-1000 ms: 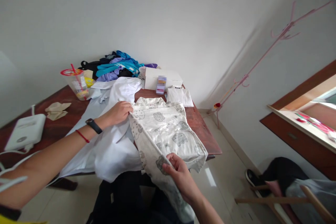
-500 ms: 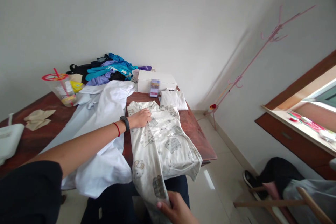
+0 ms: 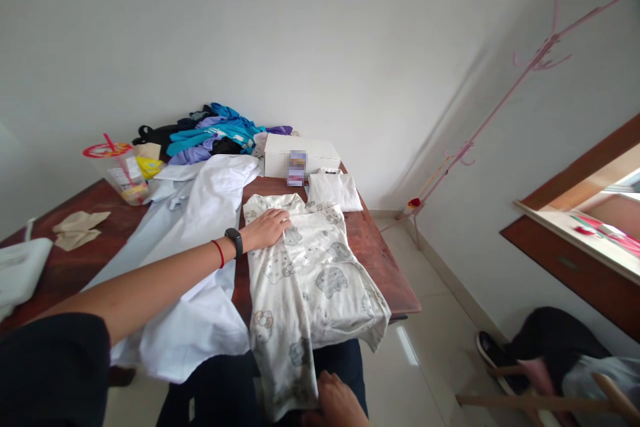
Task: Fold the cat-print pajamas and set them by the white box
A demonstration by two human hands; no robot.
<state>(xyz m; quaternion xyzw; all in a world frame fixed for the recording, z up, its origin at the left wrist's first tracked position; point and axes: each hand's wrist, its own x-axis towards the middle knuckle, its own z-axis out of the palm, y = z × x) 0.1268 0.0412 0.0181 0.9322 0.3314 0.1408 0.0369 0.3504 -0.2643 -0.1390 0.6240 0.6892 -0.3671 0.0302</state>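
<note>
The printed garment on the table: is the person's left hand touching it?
Touching. The head view shows the left hand lying palm-down on the upper part of the printed garment, with no gap between them.

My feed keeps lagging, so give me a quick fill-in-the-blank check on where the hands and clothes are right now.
1. The left hand lies flat on the ____-printed garment.
2. The right hand holds the garment's ____ end, which hangs over the table edge.
3. The white box stands ____ the small folded white cloth.
4. The drink cup has a ____ straw.

Missing words: bear; lower; behind; red
</note>
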